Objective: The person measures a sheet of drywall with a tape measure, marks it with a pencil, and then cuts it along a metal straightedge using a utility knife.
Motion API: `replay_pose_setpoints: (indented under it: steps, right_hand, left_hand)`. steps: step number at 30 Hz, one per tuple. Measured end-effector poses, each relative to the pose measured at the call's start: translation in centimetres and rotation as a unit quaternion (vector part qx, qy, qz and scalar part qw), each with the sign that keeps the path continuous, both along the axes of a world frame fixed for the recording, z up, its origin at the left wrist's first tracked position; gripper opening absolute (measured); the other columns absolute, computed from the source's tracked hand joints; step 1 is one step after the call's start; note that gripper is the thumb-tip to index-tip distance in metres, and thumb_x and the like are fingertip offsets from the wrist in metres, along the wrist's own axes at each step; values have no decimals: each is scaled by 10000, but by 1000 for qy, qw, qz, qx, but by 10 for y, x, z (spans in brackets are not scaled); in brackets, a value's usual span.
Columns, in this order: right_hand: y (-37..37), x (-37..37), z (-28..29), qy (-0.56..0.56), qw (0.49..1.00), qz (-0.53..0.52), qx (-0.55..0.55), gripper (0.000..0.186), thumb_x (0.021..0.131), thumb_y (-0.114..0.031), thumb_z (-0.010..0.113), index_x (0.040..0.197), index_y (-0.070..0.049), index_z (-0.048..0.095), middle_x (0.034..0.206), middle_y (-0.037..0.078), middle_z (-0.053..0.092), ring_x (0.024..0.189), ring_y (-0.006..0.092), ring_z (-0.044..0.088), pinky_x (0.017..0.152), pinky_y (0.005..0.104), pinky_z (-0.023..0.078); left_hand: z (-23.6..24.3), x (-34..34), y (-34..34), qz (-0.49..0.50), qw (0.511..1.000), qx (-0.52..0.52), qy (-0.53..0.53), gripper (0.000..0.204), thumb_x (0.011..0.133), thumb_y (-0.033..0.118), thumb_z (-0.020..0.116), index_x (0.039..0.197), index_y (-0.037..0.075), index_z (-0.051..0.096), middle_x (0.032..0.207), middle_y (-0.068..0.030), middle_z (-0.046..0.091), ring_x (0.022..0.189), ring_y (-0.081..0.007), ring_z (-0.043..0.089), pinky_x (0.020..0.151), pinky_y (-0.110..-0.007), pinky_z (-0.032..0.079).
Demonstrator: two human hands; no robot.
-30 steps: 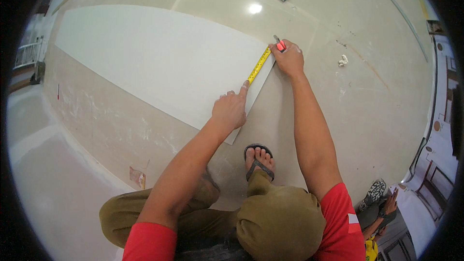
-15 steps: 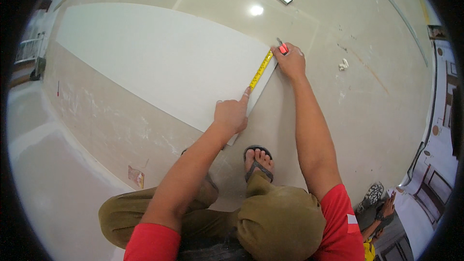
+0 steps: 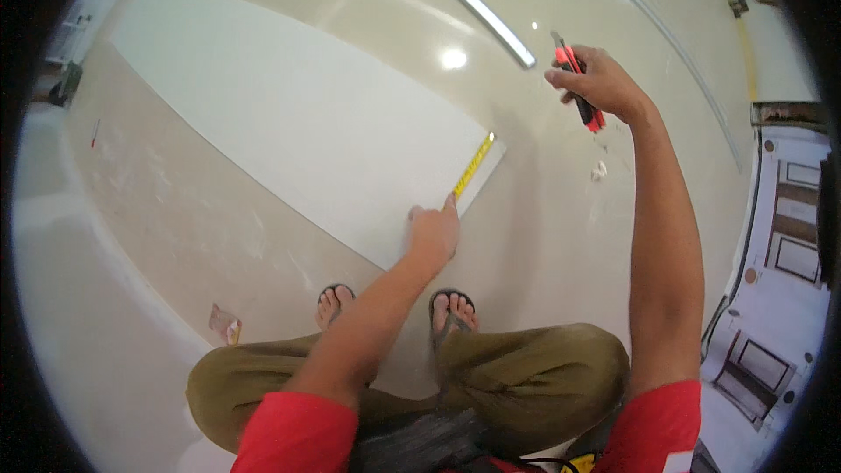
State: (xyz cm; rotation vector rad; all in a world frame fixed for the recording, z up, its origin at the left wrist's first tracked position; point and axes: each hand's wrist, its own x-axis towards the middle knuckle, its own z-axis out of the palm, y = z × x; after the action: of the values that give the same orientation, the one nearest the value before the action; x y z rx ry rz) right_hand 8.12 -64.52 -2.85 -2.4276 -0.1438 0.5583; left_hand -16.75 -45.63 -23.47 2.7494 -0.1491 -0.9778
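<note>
A long white board (image 3: 289, 114) lies on the floor ahead, tapering away to the upper left. Across its near right end runs a yellow tape measure (image 3: 474, 165), its tip close to the board's far corner. My left hand (image 3: 434, 232) is closed at the near end of the tape, index finger pressed along the blade; any case is hidden beneath the palm. Raised to the right, off the board, my right hand (image 3: 603, 83) grips a red and black utility knife (image 3: 580, 96), its blade pointing up and away.
A metal channel (image 3: 477, 9) lies beyond the board, and another long metal strip (image 3: 657, 22) curves along the far right. A small white lump (image 3: 598, 171) sits right of the board. My sandalled feet (image 3: 453, 311) are near its lower edge. Printed sheeting (image 3: 780, 236) covers the right side.
My right hand, with the knife, has left the tape's tip and moved up to the right. The left hand stays on the tape. The view has shifted, and the co-worker is out of sight.
</note>
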Motion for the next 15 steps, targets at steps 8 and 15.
replay_pose_setpoints:
  steps: [8, 15]
  right_hand:
    - [-44, -32, -55, 10, 991, -73, -109, 314, 809, -207, 840, 987, -19, 662, 851, 120, 691, 700, 230, 679, 641, 415, 556]
    - [-87, -1, -108, -32, 958, -226, 171, 251, 908, -170, 684, 1060, 7, 594, 792, 119, 665, 601, 205, 664, 516, 362, 545]
  left_hand:
    - [-66, -19, -28, 29, 999, 23, -37, 602, 1003, 270, 573, 1503, -11, 388, 855, -151, 748, 807, -345, 743, 783, -515, 549]
    - [-21, -17, -16, -43, 992, -62, -101, 802, 925, 161, 612, 1639, 54, 263, 827, -141, 724, 745, -338, 721, 694, -522, 549]
